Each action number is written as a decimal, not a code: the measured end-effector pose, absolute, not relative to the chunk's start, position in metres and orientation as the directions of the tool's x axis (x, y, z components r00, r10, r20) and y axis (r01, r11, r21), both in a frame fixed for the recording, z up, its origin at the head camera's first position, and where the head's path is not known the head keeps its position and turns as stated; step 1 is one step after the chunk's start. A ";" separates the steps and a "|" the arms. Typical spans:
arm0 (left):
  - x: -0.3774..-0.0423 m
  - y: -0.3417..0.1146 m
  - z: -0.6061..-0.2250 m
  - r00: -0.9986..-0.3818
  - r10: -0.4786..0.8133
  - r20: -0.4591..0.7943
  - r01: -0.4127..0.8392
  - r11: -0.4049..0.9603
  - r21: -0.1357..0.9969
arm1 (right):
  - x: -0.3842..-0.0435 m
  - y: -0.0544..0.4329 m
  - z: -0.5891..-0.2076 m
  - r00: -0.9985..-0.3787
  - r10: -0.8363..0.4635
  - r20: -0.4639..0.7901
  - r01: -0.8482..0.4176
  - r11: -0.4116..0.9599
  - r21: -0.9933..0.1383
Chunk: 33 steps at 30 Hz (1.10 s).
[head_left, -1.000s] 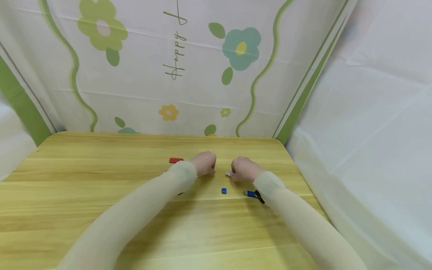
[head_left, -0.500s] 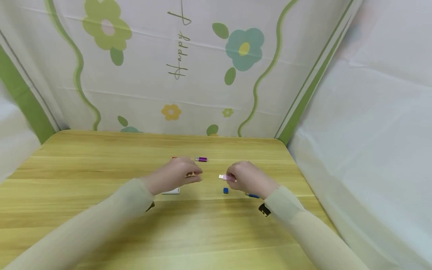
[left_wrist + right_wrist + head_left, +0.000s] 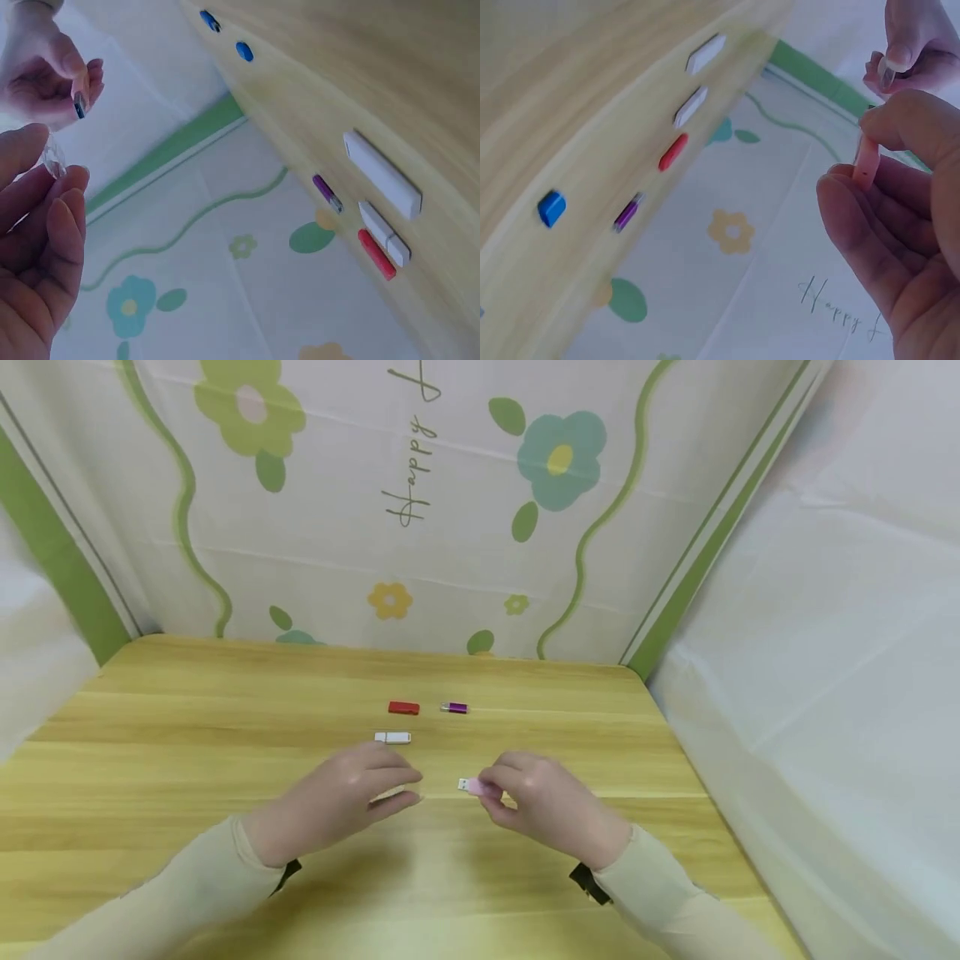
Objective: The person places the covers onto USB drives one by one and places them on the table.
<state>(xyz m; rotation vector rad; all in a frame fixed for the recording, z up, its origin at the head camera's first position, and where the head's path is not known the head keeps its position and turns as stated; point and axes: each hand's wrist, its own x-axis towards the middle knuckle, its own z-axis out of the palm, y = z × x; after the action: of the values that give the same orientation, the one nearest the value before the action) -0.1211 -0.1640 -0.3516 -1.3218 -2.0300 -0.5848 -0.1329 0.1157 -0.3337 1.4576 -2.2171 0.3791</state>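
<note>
My right hand [image 3: 551, 802] pinches a pink USB flash drive [image 3: 474, 786] between thumb and fingers, above the table. The drive's bare metal plug points left, towards my other hand. My left hand [image 3: 341, 793] pinches a small clear cap [image 3: 54, 159] at its fingertips, best seen in the left wrist view. A gap separates cap and plug. Beyond my hands lie a red flash drive [image 3: 403, 707], a white flash drive [image 3: 393, 737] and a purple flash drive [image 3: 454, 707].
A blue flash drive [image 3: 210, 20], a separate blue cap [image 3: 244, 51] and a larger white stick-shaped piece [image 3: 382, 174] lie on the wooden table [image 3: 225, 710]; my hands hide them in the head view. A flowered curtain [image 3: 330, 510] hangs behind the table, white sheeting [image 3: 847, 635] at the right.
Both hands have come back nearer to me, and the left has moved away to the left. The pink drive has travelled with my right hand. The red, white and purple drives have come into full view.
</note>
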 end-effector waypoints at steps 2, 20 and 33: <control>-0.114 -0.164 -0.352 -0.279 0.630 0.724 0.923 0.385 0.020 | -0.126 0.112 -0.334 -0.321 -0.788 0.526 -0.922 0.388 0.018; -0.084 -0.165 -0.361 -0.235 0.634 0.737 0.933 0.361 -0.014 | -0.097 0.097 -0.345 -0.252 -0.793 0.555 -0.948 0.319 0.024; -0.075 -0.161 -0.362 -0.236 0.638 0.733 0.934 0.356 -0.009 | -0.085 0.088 -0.354 -0.224 -0.793 0.566 -0.958 0.287 0.024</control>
<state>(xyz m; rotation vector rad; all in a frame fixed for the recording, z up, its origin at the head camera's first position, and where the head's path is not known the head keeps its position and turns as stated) -0.0753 -0.1613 -0.3618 -1.3627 -1.9694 -0.5840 -0.0851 0.0883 -0.3542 1.5641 -2.0861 0.4581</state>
